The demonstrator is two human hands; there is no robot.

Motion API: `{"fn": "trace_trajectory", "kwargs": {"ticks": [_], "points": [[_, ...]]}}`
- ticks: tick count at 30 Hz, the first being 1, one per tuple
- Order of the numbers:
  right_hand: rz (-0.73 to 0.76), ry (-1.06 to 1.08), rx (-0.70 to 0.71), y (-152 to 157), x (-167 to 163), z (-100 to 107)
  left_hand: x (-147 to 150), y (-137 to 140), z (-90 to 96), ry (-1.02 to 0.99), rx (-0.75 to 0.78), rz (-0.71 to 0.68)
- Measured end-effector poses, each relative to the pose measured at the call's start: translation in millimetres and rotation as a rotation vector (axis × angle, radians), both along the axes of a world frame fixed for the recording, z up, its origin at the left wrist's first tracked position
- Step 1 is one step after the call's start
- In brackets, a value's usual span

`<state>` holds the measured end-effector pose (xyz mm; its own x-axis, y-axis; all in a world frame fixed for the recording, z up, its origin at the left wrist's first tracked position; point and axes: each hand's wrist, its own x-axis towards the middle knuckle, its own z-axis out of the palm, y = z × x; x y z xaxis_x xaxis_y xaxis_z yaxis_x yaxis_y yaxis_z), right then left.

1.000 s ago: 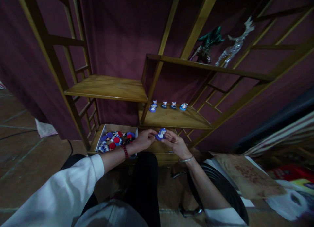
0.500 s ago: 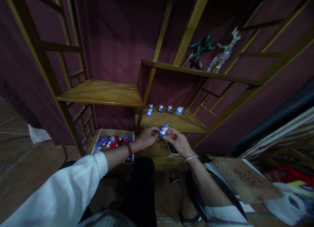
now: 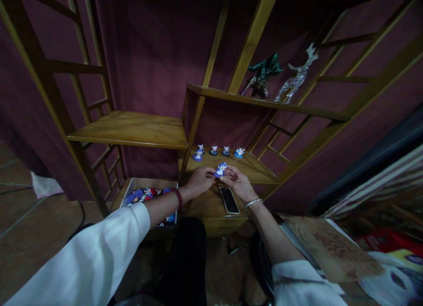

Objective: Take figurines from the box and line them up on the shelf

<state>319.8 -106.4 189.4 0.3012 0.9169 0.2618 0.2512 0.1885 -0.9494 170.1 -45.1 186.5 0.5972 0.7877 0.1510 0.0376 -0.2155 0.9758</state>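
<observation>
**Figurine lifted toward the low shelf**

While you keep both hands pinched on the small blue figurine (image 3: 220, 169), it has risen from over the bottom ledge to the front edge of the low shelf (image 3: 261, 176). Your left hand (image 3: 198, 182) and right hand (image 3: 238, 185) are closed on it from either side. Four like figurines (image 3: 218, 152) stand in a row behind, so it looks close to joining them. A phone (image 3: 229, 200) now shows below, beside the box of figurines (image 3: 148, 196).

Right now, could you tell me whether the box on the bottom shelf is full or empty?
Fairly full: the open box holds many small red and blue figures.
</observation>
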Motion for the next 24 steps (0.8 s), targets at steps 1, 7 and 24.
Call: {"fn": "trace_trajectory", "kwargs": {"ticks": [1, 7, 24], "points": [[0.001, 0.005, -0.004, 2, 1, 1, 1, 1, 0.3, 0.012, 0.028, 0.01], [0.023, 0.006, -0.019, 15, 5, 7, 2, 3, 12.3, 0.136, 0.257, 0.11], [0.032, -0.072, 0.023, 61, 29, -5, 17, 7, 16.3, 0.481, 0.776, 0.093]]}}
